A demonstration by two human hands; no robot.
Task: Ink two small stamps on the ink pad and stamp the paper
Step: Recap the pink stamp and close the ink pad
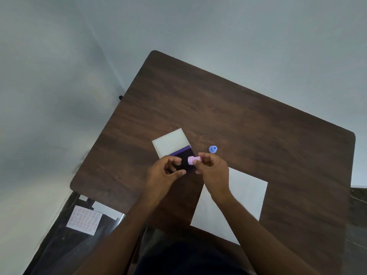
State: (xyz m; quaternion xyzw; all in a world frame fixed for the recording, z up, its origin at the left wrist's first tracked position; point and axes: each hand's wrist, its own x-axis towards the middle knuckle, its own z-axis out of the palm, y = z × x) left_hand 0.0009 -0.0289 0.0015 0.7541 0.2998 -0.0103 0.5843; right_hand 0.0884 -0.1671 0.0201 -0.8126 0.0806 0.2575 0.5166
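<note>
My right hand (213, 171) pinches a small pink stamp (192, 160) by its end, holding it sideways just above the dark ink pad (185, 155). The pad's case lies open, its white lid (171, 142) flipped back toward the far left. My left hand (165, 172) hovers beside the pad with fingers curled and apart, holding nothing. A small blue stamp (213, 149) stands on the table just beyond my right hand. A white sheet of paper (246, 193) lies on the table under my right forearm, its surface blank where visible.
The brown wooden table (238, 116) fills the middle of the view, with a pale wall behind it. Off the table's near-left corner, lower down, lie a sheet covered with pink stamp marks (84, 220) and another white sheet (108, 210).
</note>
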